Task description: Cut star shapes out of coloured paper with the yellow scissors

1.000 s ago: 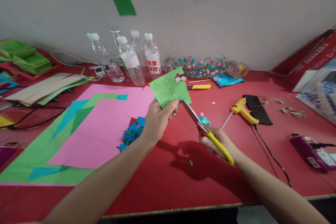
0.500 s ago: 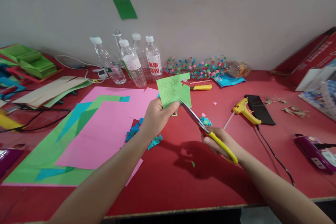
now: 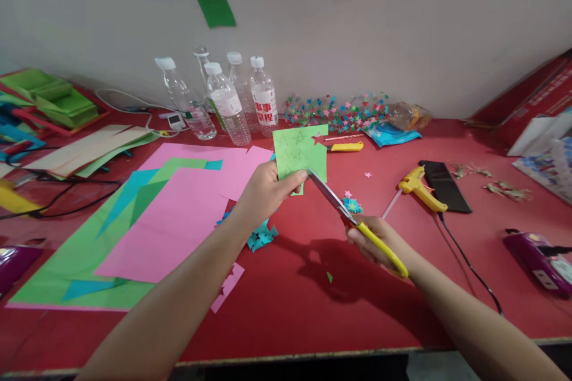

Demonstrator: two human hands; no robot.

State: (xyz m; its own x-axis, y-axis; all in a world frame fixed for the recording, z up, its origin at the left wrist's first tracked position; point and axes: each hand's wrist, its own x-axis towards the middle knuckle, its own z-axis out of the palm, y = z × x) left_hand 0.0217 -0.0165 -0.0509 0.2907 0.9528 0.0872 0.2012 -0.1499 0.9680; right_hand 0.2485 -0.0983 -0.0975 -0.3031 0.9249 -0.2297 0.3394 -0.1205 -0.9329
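Observation:
A piece of green paper [image 3: 308, 152] with pencilled stars is pinched between the thumb and fingers of my left hand [image 3: 268, 187]. Notches are cut from its right side. My right hand [image 3: 375, 238] is closed around the yellow handles of a pair of scissors [image 3: 333, 196]. Its blade tips touch the paper just beside my left thumb; how far apart the blades are is hard to tell. Below and right of the blades lies a small pile of blue and green paper stars [image 3: 353, 205]. Teal paper scraps [image 3: 261, 237] lie beneath my left forearm, partly hidden.
Pink paper sheets [image 3: 165, 220] cover green and blue ones at left. Several plastic bottles [image 3: 230, 104] stand by the wall, near star-covered bottles [image 3: 337, 113] lying down. A yellow glue gun [image 3: 422, 189] rests against a black phone [image 3: 447, 187]. A yellow cutter [image 3: 346, 147] lies behind the paper.
The green paper has turned slightly and shifted right in my left hand. The scissors stay at nearly the same spot beside the thumb. The view has shifted a little.

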